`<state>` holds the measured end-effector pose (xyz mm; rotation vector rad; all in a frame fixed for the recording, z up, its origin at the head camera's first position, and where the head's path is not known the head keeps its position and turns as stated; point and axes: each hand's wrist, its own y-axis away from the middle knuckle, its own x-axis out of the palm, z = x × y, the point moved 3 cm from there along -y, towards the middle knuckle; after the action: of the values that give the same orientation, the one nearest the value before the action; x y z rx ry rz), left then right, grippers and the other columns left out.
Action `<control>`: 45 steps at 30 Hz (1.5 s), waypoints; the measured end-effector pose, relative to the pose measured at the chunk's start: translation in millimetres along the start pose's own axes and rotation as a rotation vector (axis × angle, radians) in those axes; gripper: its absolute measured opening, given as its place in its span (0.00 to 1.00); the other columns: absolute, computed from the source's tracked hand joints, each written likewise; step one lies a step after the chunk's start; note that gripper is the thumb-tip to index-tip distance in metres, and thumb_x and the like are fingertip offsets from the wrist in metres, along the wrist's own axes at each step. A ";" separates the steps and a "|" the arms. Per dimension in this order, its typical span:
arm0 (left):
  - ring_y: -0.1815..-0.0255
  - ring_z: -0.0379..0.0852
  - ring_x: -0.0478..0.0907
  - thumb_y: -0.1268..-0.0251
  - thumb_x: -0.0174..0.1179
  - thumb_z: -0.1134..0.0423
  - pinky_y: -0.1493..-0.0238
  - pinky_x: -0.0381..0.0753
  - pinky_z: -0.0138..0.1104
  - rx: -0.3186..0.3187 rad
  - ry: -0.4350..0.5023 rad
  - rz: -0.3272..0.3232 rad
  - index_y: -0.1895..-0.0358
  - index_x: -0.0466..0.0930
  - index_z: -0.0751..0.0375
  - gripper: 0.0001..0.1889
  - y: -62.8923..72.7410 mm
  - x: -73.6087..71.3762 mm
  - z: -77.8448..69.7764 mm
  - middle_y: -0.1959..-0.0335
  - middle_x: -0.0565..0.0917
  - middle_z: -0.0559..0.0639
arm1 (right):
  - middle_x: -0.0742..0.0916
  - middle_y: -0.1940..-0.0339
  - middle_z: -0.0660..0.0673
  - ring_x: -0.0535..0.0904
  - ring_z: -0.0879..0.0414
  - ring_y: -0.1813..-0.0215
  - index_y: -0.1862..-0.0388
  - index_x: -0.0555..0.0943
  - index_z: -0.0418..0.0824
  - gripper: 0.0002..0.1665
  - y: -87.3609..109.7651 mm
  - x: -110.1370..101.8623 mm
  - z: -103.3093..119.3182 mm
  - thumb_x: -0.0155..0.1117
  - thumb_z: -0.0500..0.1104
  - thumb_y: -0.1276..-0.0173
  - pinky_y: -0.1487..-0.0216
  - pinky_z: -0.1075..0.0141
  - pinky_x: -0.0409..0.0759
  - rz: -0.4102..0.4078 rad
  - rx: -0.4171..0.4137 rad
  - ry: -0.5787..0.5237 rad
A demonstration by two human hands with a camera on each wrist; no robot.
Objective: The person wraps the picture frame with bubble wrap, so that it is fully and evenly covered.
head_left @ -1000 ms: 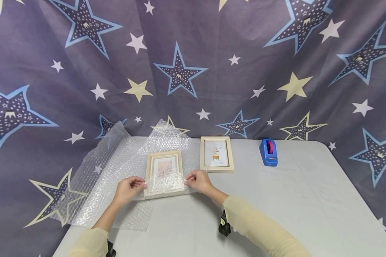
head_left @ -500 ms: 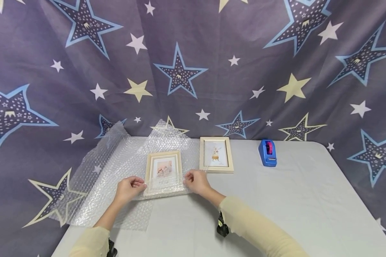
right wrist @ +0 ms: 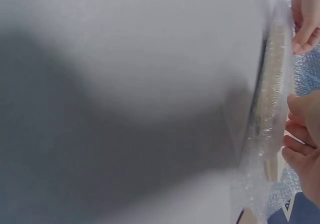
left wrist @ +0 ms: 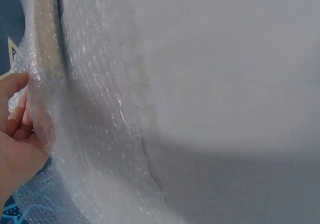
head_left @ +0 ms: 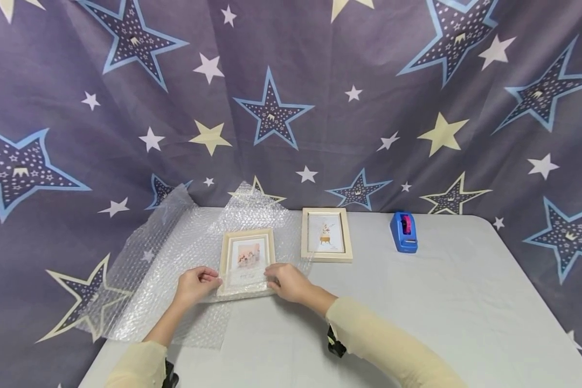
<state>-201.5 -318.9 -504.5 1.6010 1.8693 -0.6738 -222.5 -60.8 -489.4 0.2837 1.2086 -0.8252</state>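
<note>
The head view shows a pale wooden rectangular picture frame (head_left: 247, 256) lying on a sheet of clear bubble wrap (head_left: 186, 242), left of centre on the light grey tabletop (head_left: 417, 312). The wrap is folded up over the frame's near edge; its far and left parts rise against the purple-grey star-patterned cloth (head_left: 330, 129). The left hand (head_left: 197, 284) pinches the wrap at the frame's near left corner, thumb and fingers together on it. The right hand (head_left: 287, 282) touches the wrap near the opposite corner, fingers bent; I cannot tell whether they pinch it. Just right of the wrapped frame lies a 2nd pale gold rectangular picture frame (head_left: 326, 235), and farther right stands a blue plastic tape dispenser (head_left: 404, 233) with a pink roll (head_left: 406, 223).
</note>
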 end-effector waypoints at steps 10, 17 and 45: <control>0.69 0.38 0.78 0.41 0.65 0.61 0.67 0.77 0.24 0.078 -0.033 0.036 0.59 0.82 0.69 0.14 -34.7 -10.0 -23.9 0.66 0.86 0.59 | 0.88 0.48 0.45 0.82 0.53 0.41 0.52 0.84 0.38 0.13 1.8 3.6 -10.1 0.63 0.42 0.33 0.36 0.64 0.78 -0.003 0.002 0.079; 0.54 0.59 0.81 0.36 0.60 0.59 0.54 0.81 0.41 0.078 -0.084 -0.059 0.52 0.80 0.69 0.17 -83.5 -18.1 -40.9 0.56 0.84 0.66 | 0.88 0.49 0.46 0.83 0.54 0.42 0.53 0.85 0.41 0.12 1.3 5.0 -5.7 0.63 0.42 0.34 0.37 0.65 0.79 0.022 -0.024 0.116; 0.40 0.66 0.71 0.32 0.51 0.52 0.39 0.65 0.58 -0.069 -0.193 0.067 0.34 0.68 0.63 0.27 -164.1 -0.6 -37.1 0.41 0.75 0.70 | 0.89 0.51 0.49 0.84 0.56 0.44 0.58 0.86 0.45 0.09 -3.8 12.4 -9.3 0.63 0.44 0.33 0.38 0.68 0.79 0.020 -0.043 0.176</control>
<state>-367.5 -318.1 -477.1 1.4924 1.6740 -0.7008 -230.4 -62.8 -503.1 0.3384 1.3845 -0.7680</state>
